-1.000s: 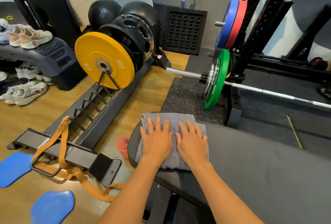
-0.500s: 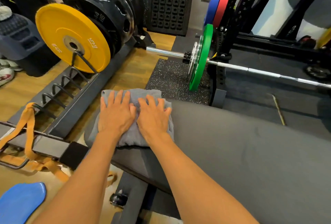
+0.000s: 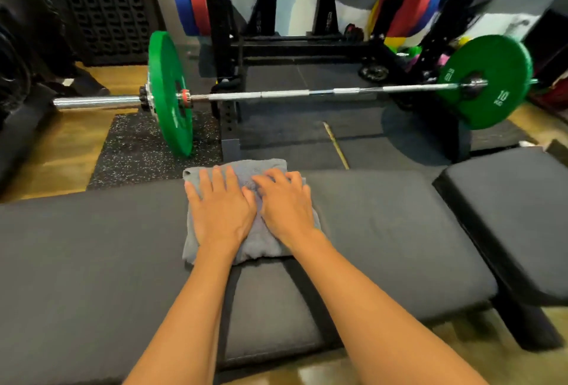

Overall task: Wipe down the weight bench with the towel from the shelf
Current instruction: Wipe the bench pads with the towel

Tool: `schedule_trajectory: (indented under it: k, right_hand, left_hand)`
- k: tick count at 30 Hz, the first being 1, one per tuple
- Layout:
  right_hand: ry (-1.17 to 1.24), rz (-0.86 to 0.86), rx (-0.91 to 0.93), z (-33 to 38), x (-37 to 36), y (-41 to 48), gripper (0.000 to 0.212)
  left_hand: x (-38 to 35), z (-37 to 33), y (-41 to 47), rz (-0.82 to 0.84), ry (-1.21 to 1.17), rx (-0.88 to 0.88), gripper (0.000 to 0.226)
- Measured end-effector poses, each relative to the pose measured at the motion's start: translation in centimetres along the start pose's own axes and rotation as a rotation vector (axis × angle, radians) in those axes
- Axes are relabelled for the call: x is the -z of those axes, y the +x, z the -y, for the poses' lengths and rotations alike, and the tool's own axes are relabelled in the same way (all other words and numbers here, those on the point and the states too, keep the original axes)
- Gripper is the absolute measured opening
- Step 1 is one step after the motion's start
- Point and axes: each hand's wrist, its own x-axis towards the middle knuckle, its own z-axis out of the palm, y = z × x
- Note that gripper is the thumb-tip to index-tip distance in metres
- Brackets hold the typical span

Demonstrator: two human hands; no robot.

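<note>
The dark grey weight bench runs across the view, with its long back pad (image 3: 384, 224) in the middle and a separate seat pad (image 3: 507, 209) to the right. A folded grey towel (image 3: 261, 166) lies on the back pad near its far edge. My left hand (image 3: 221, 209) presses flat on the towel with fingers spread. Beside it and touching it, my right hand (image 3: 285, 203) rests on the towel with fingers slightly curled, bunching the cloth. Both hands hide most of the towel's middle.
Just beyond the bench a barbell (image 3: 276, 95) lies on the floor with a green plate at the left (image 3: 170, 92) and the right (image 3: 485, 80). A black rack (image 3: 221, 31) holding blue and red plates stands behind it. A thin stick (image 3: 336, 144) lies on the dark mat.
Both hands have slid the towel from the bench's left end rightwards along the back pad to about its middle. My view has turned right, away from the yellow plate rack.
</note>
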Motion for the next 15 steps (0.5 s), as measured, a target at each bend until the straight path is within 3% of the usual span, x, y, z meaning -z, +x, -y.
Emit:
schedule_trajectory:
  k: [9,15]
  right_hand:
    - [-0.032,-0.155,-0.271,-20.4,8.0,-4.7,0.03]
    - [-0.027,-0.252,-0.322,-25.2,9.5,-9.5,0.032]
  left_hand:
    - [-3.9,-22.0,-2.4,0.088,-0.07,-0.29,0.063]
    - [-4.2,-26.3,-6.8,0.154,-0.09,-0.412,0.065]
